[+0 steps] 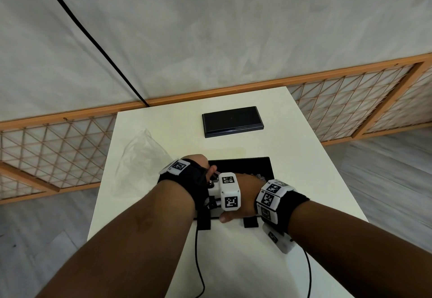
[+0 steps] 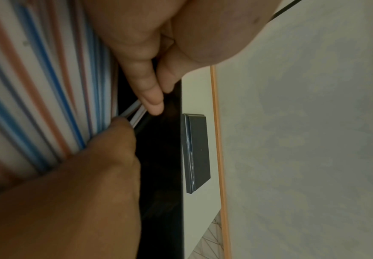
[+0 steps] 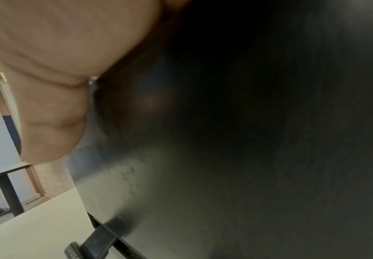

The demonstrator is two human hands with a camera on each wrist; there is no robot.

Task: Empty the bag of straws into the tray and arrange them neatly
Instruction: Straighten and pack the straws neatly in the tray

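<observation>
Straws gripped by left fingers over tray; right fingers' state unclear.

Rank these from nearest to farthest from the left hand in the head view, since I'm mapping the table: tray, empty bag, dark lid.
1. Black tray, under the left hand.
2. Empty plastic bag, just left of it.
3. Dark lid, at the table's far end.
</observation>
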